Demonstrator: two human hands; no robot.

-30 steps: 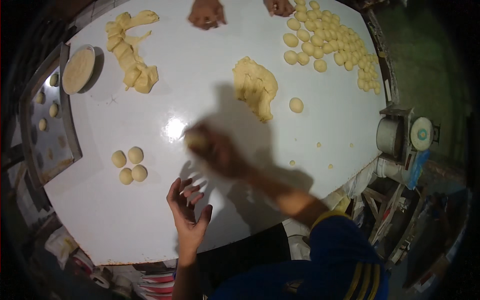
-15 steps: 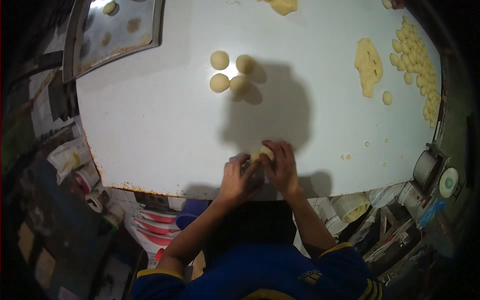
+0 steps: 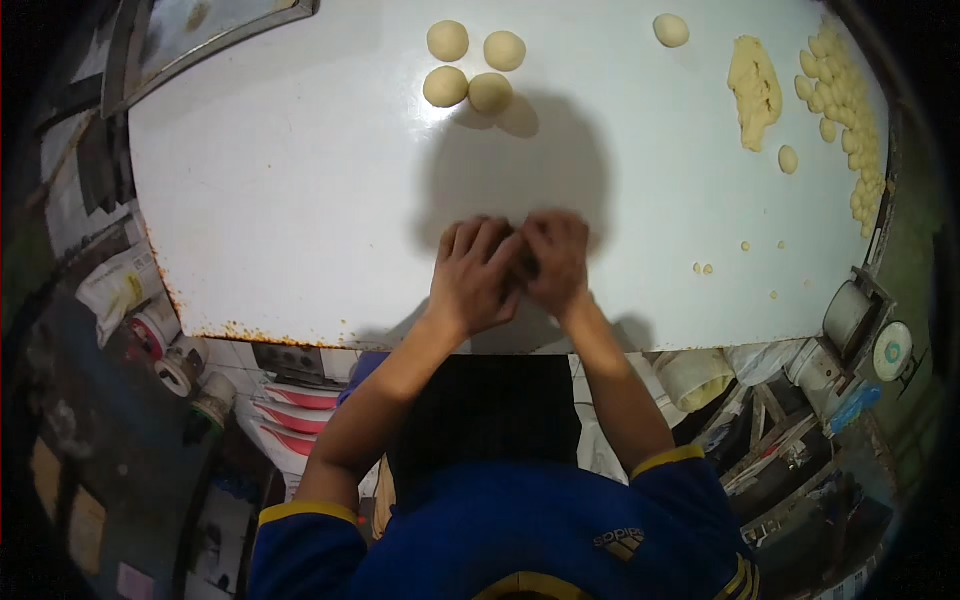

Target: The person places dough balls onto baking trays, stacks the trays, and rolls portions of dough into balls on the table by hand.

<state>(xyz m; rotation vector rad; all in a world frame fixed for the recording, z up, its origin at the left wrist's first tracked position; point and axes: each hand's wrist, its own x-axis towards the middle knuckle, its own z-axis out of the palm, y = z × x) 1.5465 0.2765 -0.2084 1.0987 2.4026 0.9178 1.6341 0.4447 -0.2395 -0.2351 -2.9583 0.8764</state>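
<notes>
Left hand (image 3: 472, 278) and right hand (image 3: 557, 262) are held curled close together, though whether anything is pinched cannot be told; shaping is presumably under way, even pressure being called for next, with four dough balls (image 3: 446, 87) grouped just before twelve o'clock from them.

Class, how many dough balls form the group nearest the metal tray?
4: far left ball, far right ball, near left ball and near right ball. None of this group looks hidden.
</notes>
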